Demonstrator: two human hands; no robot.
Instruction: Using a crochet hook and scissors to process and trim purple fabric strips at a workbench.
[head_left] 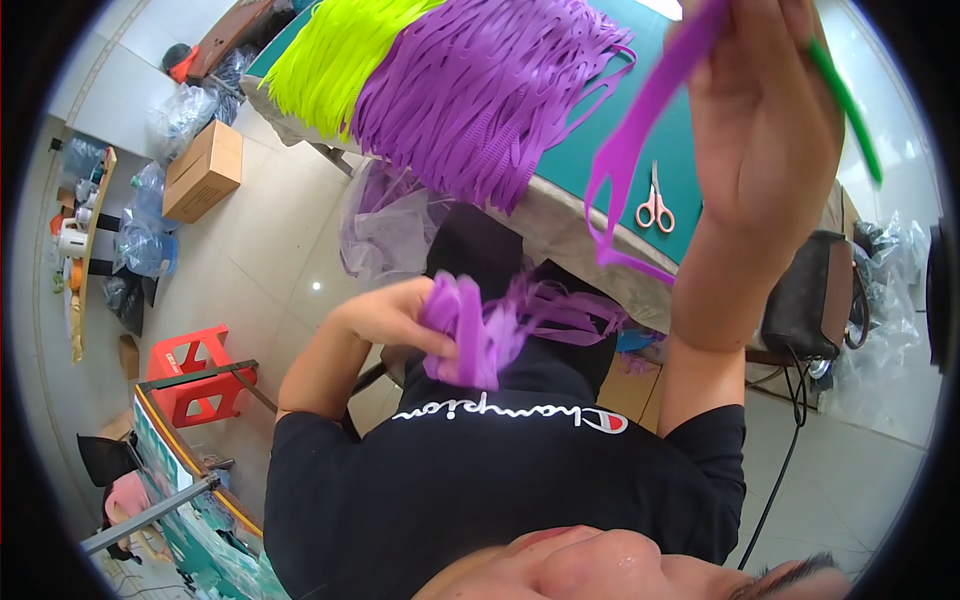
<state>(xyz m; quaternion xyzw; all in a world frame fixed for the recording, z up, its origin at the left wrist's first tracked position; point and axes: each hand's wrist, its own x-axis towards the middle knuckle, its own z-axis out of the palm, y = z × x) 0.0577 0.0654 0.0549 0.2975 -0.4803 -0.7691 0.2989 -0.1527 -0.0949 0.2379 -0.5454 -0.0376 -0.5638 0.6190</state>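
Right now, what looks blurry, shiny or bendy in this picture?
In the head view, the purple strips in the left hand look smeared toward their right side; in the head view, a small white glare spot shines on the floor; also in the head view, straight edges curve near the dark rim.

The left head-worn fisheye camera looks steeply down over the black T-shirt (390,490) to the green-topped table (645,115) ahead and tiled floor (285,215), the raised right hand (757,130) close to the lens.

Blk tee (500,480), prob. dk trousers (478,243).
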